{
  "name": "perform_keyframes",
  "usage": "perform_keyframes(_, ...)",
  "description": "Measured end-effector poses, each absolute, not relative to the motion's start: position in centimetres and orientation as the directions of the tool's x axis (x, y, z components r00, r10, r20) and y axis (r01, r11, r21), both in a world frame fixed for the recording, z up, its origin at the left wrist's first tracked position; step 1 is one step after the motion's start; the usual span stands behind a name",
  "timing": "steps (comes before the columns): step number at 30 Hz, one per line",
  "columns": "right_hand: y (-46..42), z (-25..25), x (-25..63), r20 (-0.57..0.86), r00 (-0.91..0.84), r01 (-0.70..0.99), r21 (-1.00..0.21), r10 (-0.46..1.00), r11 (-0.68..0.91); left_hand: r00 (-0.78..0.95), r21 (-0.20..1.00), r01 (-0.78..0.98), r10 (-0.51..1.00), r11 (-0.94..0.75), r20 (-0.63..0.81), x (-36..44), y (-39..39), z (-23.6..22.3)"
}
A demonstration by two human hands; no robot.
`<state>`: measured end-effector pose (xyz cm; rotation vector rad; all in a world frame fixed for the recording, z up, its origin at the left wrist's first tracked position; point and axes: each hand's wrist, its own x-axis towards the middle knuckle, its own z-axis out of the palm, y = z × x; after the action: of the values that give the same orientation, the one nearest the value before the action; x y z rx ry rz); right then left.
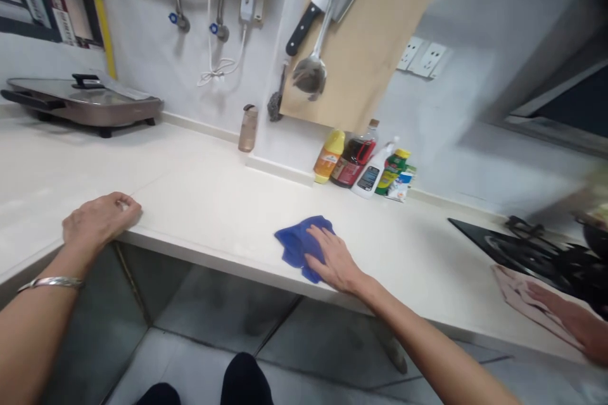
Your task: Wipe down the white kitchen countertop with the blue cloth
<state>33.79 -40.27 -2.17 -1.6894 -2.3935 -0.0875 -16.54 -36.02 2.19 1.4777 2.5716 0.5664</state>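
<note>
My right hand [332, 259] lies flat on a crumpled blue cloth [297, 248], pressing it onto the pale stone countertop [213, 196] near its front edge. The fingers cover the cloth's right part. My left hand [101, 221] rests on the same countertop further left, curled at the front edge, and nothing shows in it. A silver bangle [51, 283] circles my left wrist. The two hands are well apart on the counter.
Sauce and cleaner bottles [356, 164] stand against the wall, with a tan flask [247, 128] nearby. An electric pan [83, 101] sits far left. A knife and ladle [308, 57] hang by a wooden board. At right, another person's hand [560, 319] lies on a pinkish cloth beside a black gas hob [517, 253].
</note>
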Motion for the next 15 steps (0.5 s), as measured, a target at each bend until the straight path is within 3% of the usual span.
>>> perform_keyframes(8, -45.3, -3.2, 43.4, 0.226, -0.073, 0.997, -0.004, 0.971, 0.076, -0.327, 0.337, 0.895, 0.943, 0.292, 0.052, -18.1, -36.3, 2.2)
perform_keyframes(12, -46.8, -1.6, 47.0, 0.087, 0.034, 0.999, -0.041, 0.996, -0.03, -0.353, 0.256, 0.907, 0.935, 0.333, 0.034, -17.4, -36.3, 2.8)
perform_keyframes(15, -47.1, -0.1, 48.2, -0.052, 0.056, 0.983, -0.169, 0.997, -0.064, -0.326, 0.231, 0.921, 0.945, 0.313, 0.022, -16.7, -35.9, 3.0)
